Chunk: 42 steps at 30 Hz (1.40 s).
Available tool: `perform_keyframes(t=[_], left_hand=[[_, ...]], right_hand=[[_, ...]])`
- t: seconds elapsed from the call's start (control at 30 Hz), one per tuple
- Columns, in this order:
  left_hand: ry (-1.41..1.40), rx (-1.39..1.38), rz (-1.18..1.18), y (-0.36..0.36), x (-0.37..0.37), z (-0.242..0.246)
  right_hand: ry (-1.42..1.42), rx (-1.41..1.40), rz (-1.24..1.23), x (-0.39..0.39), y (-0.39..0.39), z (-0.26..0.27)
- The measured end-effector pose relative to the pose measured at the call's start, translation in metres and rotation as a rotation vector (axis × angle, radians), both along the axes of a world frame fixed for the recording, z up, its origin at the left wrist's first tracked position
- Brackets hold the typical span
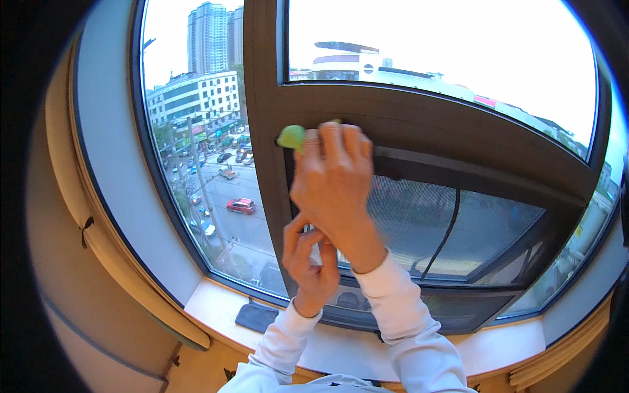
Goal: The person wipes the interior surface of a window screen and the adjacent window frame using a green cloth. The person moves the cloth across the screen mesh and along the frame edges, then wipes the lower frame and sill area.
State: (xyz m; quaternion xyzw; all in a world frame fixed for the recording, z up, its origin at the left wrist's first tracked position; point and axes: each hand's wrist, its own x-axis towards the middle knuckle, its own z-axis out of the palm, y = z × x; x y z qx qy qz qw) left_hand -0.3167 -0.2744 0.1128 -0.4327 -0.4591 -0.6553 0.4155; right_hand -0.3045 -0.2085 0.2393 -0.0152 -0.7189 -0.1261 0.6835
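Observation:
A soft green cloth or sponge (292, 137) is pressed against the dark window frame (324, 105) at the upper left corner of the lower sash. Over it bends my right hand (336, 177), its fingers curled onto the green piece, most of which they hide. My left hand (312, 267) is lower down, by the left side of the insect screen (408, 216). Its fingers are bent, and the tips pass behind my right wrist, so whether they hold anything is hidden. A black cord (444, 236) runs down across the screen.
On the white windowsill (334, 346) lies a folded dark cloth (256, 315), left of my left forearm. Fixed panes stand above and left, with a street and a red car (241, 206) far below outside. Beige curtains (123, 275) hang at the left.

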Motion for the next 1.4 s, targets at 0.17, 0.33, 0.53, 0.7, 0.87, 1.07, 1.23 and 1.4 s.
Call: perform_keyframes(t=[0.17, 0.33, 0.53, 0.7, 0.87, 1.07, 1.23, 1.4], left_hand=[[-0.064, 0.091, -0.082, -0.026, -0.033, -0.004], [-0.085, 0.135, -0.136, -0.036, -0.048, -0.006], [-0.160, 0.060, -0.237, -0.013, -0.041, -0.016], [-0.155, 0.099, -0.408, 0.016, -0.018, -0.019], [-0.081, -0.009, -0.371, 0.039, 0.013, -0.021], [-0.079, -0.089, -0.470, 0.077, 0.062, -0.027], [-0.031, -0.120, -0.529, 0.115, 0.115, -0.029], [-0.039, -0.107, -0.628, 0.148, 0.168, -0.032]], right_hand=[[-0.074, -0.149, 0.300, -0.035, -0.025, 0.018], [0.228, 0.023, 0.087, -0.036, -0.025, 0.027], [0.016, -0.039, 0.096, -0.033, -0.021, 0.003], [0.079, -0.038, 0.000, 0.014, 0.013, -0.001], [0.133, -0.022, -0.147, 0.102, 0.062, -0.003], [0.143, -0.057, -0.328, 0.193, 0.120, -0.010], [0.209, -0.049, -0.419, 0.265, 0.174, -0.010], [0.206, -0.080, -0.534, 0.344, 0.223, -0.010]])
